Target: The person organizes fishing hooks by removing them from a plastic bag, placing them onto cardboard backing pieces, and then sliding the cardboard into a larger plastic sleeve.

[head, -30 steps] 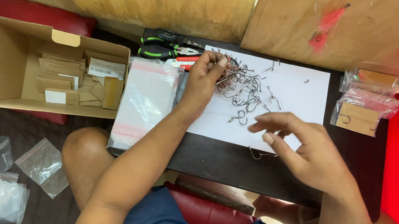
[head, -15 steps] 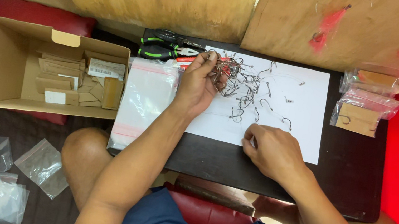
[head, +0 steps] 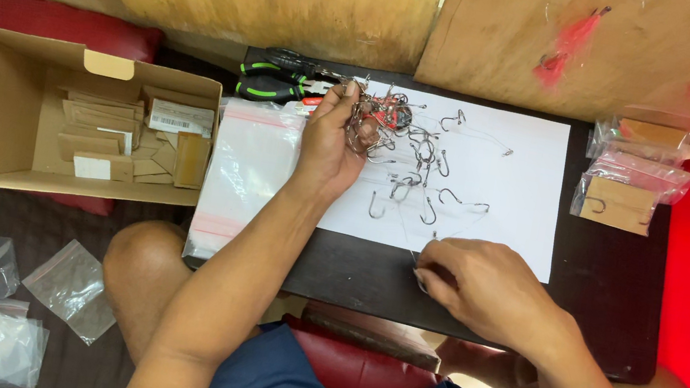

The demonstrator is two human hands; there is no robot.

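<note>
Fish hooks [head: 410, 163] lie scattered on a white paper sheet [head: 510, 202] in the upper middle of the head view, each tied to a thin line, with a tangled bunch of them at the sheet's upper left corner. The left hand [head: 333, 139] reaches up from the lower middle of the frame and its fingers are curled shut around that bunch, holding it just above the paper. The right hand [head: 478, 284] rests at the sheet's lower edge, fingers pinched together on what looks like the end of 1 thin line; whether it truly grips the line is too fine to tell. That line runs up and left from the right hand toward the bunch, so the loose hooks lie between the 2 hands, nearer the left.

The sheet sits on a dark counter [head: 605, 300]. Green-handled pliers [head: 284, 83] lie just left of the bunch. A stack of clear zip bags [head: 243, 169] lies under the left forearm, and an open cardboard box [head: 17, 110] holding folded card pieces stands at the left. Packed hook bags [head: 634, 175] lie at the right, and more empty bags [head: 4, 306] rest on the floor at lower left.
</note>
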